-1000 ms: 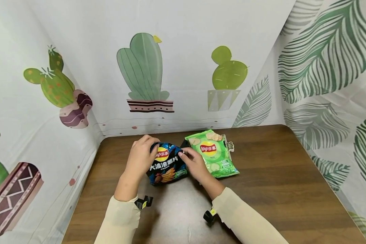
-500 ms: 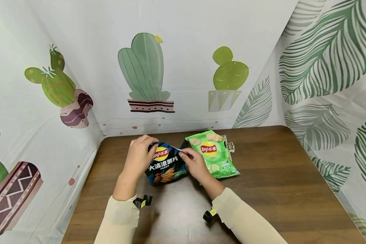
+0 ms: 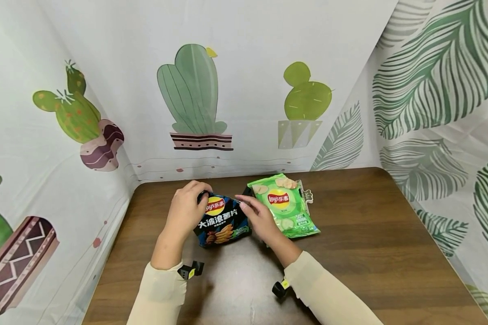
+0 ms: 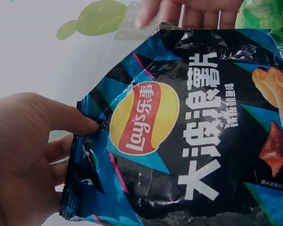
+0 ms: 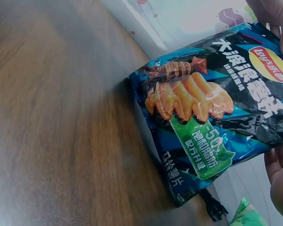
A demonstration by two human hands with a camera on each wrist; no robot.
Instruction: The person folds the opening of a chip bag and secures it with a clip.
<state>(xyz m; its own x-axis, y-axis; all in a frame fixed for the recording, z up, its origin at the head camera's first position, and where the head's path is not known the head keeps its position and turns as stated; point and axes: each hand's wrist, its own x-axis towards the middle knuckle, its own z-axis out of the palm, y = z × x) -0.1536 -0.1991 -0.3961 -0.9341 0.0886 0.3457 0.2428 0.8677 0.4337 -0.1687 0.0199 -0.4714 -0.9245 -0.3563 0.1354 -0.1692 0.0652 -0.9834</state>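
A black and blue Lay's chip bag point(image 3: 222, 219) is held over the table, its front towards me. My left hand point(image 3: 188, 205) pinches its top end; in the left wrist view the thumb point(image 4: 80, 120) lies on the front and the other fingers go behind. My right hand point(image 3: 262, 219) is at the bag's right side, with the index finger extended off the edge. In the left wrist view its fingers point(image 4: 193, 16) look fairly straight beside the bag's edge. The right wrist view shows the bag's lower end point(image 5: 179, 174) uncovered and right-hand fingers point(image 5: 273, 162) at its edge.
A green Lay's bag point(image 3: 283, 205) lies right of my right hand on the brown wooden table point(image 3: 366, 234). A pale clip-like piece point(image 3: 307, 195) sticks out beside it. In the right wrist view a black pronged piece point(image 5: 214, 207) lies under the black bag. A printed cloth point(image 3: 248, 90) hangs behind.
My right hand pinched the black bag's right edge earlier; its index finger has now lifted and straightened. The top edge has shifted slightly. The left hand keeps its hold.
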